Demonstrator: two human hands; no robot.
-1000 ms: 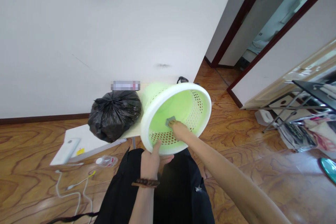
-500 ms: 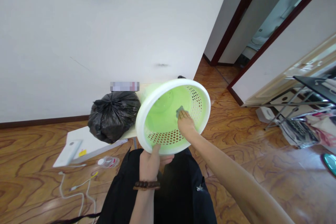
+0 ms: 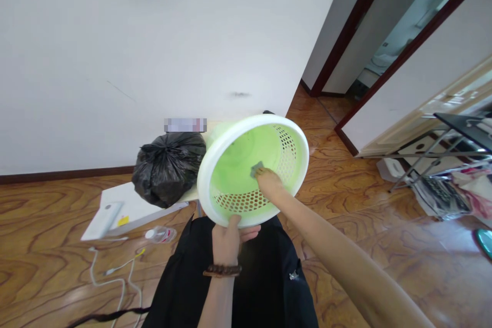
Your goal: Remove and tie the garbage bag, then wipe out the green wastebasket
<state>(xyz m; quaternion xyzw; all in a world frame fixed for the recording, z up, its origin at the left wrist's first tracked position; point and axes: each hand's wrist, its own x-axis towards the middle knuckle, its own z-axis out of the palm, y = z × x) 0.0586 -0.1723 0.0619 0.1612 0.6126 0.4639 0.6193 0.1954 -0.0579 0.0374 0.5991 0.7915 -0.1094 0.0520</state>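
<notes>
A light green plastic basket (image 3: pixel 208 184) with rows of holes is tilted so that its open top faces me. My left hand (image 3: pixel 229 238) grips the near rim, thumb over the edge and fingers underneath. Inside the basket, my right hand (image 3: pixel 268 182) presses a small grey cloth (image 3: pixel 256 168) against the inner surface. The fingertips of that hand are partly hidden by the cloth and the hand itself.
Left of the basket sits a tied black bag (image 3: pixel 169 169) on a pale surface. A white box (image 3: pixel 134 215), a plastic bottle (image 3: pixel 161 234) and white cables (image 3: pixel 123 287) lie at the lower left. A metal rack (image 3: pixel 434 151) stands at the right.
My right hand has moved left inside the basket with the cloth. My left hand has shifted slightly right along the near rim.
</notes>
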